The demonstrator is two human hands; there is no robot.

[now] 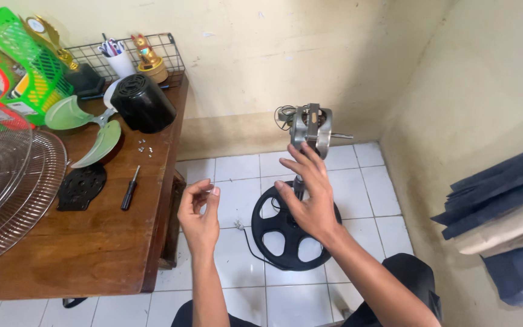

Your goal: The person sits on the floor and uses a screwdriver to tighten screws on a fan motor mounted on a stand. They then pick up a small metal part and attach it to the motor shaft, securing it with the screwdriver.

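Observation:
A bare grey fan motor (311, 128) with its shaft pointing right stands on a pole above a round black base (289, 227) on the floor. My right hand (309, 197) is raised just below the motor, fingers spread, fingertips close to its underside and holding nothing. My left hand (200, 213) is left of the base, thumb and forefinger pinched on a tiny pale part, likely a screw (214, 191).
A wooden table (92, 242) at left carries a wire fan guard (7, 188), green fan blades (89, 130), a black motor cover (142, 103), a black plate (81, 184), a screwdriver (130, 188), loose screws (144, 146) and a green basket (22, 57). Dark fabric (503, 206) lies at right.

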